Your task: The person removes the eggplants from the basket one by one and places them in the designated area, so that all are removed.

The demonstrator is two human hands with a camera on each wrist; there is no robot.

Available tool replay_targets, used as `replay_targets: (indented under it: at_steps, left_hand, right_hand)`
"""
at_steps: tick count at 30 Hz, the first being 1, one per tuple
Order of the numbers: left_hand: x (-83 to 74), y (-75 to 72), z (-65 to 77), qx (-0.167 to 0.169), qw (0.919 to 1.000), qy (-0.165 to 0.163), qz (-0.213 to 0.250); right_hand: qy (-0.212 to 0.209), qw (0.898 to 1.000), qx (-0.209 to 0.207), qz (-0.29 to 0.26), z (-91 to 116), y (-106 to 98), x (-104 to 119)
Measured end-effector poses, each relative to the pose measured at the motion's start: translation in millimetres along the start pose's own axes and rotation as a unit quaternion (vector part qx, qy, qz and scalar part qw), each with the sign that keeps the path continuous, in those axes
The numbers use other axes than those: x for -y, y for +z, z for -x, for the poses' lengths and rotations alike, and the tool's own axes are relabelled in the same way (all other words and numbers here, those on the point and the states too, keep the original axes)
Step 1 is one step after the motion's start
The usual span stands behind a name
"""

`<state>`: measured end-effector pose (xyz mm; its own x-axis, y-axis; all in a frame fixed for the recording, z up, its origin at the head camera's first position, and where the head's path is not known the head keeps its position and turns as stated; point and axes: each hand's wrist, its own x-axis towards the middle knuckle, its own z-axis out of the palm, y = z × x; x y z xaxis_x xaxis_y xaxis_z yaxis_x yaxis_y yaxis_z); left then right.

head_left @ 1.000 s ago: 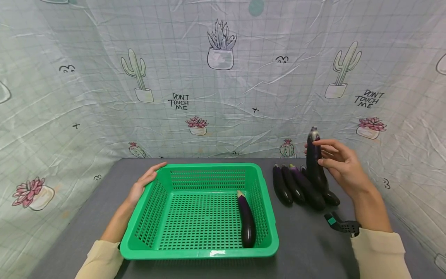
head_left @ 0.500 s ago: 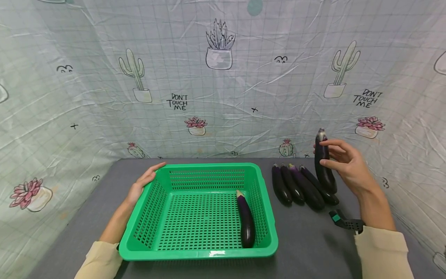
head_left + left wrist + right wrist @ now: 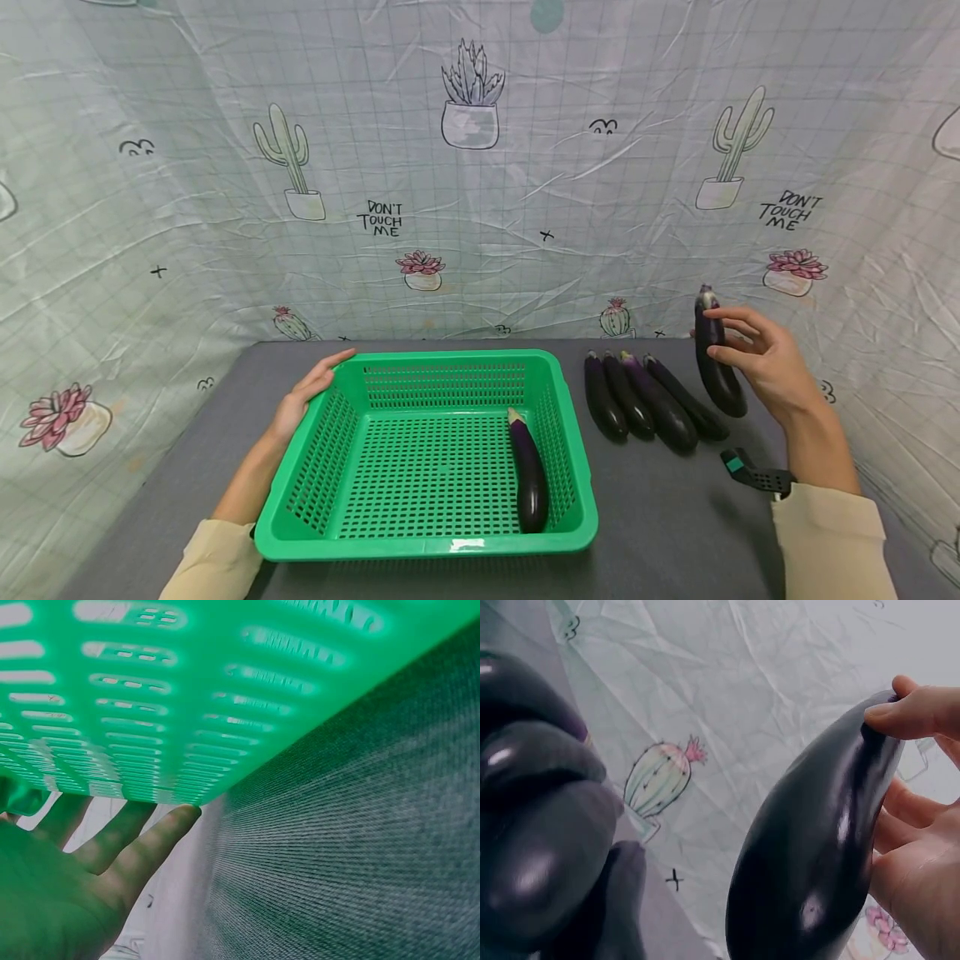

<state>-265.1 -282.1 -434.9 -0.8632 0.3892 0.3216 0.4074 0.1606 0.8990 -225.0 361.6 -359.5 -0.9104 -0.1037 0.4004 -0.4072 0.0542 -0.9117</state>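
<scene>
My right hand (image 3: 765, 358) pinches an eggplant (image 3: 716, 375) between thumb and fingers near its stem end. It hangs at a slant, stem up, just right of the row of eggplants (image 3: 660, 408) on the table. In the right wrist view the glossy dark eggplant (image 3: 802, 847) fills the space beside the fingers. My left hand (image 3: 296, 404) lies along the left side of a green plastic basket (image 3: 427, 547), and its straight fingers touch the outer wall in the left wrist view. Inside the basket, one eggplant (image 3: 531, 483) lies along the right wall.
The grey table (image 3: 660, 517) carries the basket at centre and several eggplants side by side to its right. A pale curtain (image 3: 495, 250) printed with cacti hangs behind and at both sides. A black wrist mount (image 3: 761, 477) sticks out from the right wrist.
My right hand has moved right with the eggplant, away from over the row, and slightly lower. The eggplant leans more. The left hand and basket have stayed put.
</scene>
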Motion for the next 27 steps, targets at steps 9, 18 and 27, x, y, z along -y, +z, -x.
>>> replay_targets:
  at_steps: [9,18,27]
  left_hand:
    - [-0.4,0.2,0.2,0.000,1.0000,-0.004,0.004]
    - [-0.6,0.9,2.2,0.014,0.9994,0.010,0.030]
    - [0.0,0.6,1.1,0.001,1.0000,-0.005,0.001]
  right_hand:
    - [0.023,0.999,-0.019,0.025,1.7,-13.9,-16.3]
    - [0.066,0.996,-0.027,0.062,6.0,-28.9,-37.3]
    - [0.095,0.983,-0.028,0.153,7.2,-34.0,-50.5]
